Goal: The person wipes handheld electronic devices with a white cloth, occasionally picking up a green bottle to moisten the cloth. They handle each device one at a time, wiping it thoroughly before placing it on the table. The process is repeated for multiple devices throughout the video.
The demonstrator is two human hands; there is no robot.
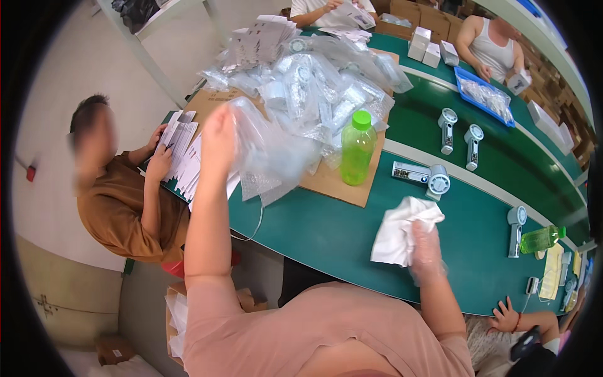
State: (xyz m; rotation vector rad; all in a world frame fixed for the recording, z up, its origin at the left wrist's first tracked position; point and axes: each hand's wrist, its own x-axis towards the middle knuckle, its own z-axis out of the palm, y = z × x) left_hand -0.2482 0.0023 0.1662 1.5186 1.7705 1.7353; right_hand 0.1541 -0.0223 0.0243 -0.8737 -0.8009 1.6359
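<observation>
My left hand point(219, 135) is raised at the near edge of a heap and closed on the top of a clear bubble bag point(267, 154). The bag hangs over the table and is smeared by motion; I cannot tell whether anything is inside. A thin clear glove covers my right hand point(427, 251), which grips a crumpled white cloth point(402, 235) above the green table. Just beyond the cloth lies a pale blue handheld fan point(436, 182) with its handle pointing left. A green bottle point(358, 151) stands between the heap and that fan.
Bagged fans point(326, 88) are heaped on cardboard point(342, 188). Two bare fans, one of them point(447, 132), lie on the green belt. At right are another fan point(516, 229) and a tipped bottle point(541, 239). A person point(135, 188) at left handles paper sheets; others work across the belt.
</observation>
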